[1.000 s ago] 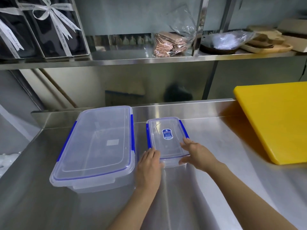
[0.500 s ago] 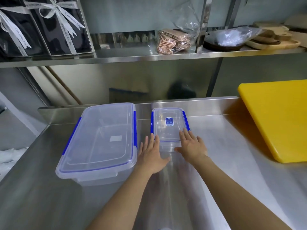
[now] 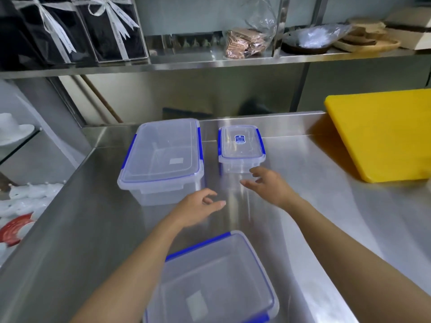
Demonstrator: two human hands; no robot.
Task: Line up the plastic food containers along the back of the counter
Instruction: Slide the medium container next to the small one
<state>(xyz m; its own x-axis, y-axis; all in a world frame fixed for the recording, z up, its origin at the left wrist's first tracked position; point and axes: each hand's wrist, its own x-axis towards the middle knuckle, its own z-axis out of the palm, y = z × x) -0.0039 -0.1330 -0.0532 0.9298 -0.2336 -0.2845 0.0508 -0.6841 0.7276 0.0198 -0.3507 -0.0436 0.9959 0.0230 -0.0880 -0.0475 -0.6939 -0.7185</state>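
Note:
A large clear container with blue clips (image 3: pixel 161 157) stands at the back left of the steel counter (image 3: pixel 314 206). To its right, against the back lip, sits a small clear container with a blue label (image 3: pixel 241 146). A third clear container (image 3: pixel 214 280) lies near the front edge, partly under my left forearm. My left hand (image 3: pixel 197 207) hovers in front of the large container, fingers loosely curled and holding nothing. Just short of the small container is my right hand (image 3: pixel 268 185), fingers spread, holding nothing and not touching it.
A yellow cutting board (image 3: pixel 382 134) leans at the back right of the counter. A steel shelf (image 3: pixel 210 62) above carries black gift boxes with ribbons, a bag of brown wrappers and wooden trays. White dishes sit on the far left below the counter.
Both hands pushed the small container back to the counter's rear lip, then let go and drew back toward me. The view tilted down, bringing a third container into sight at the front.

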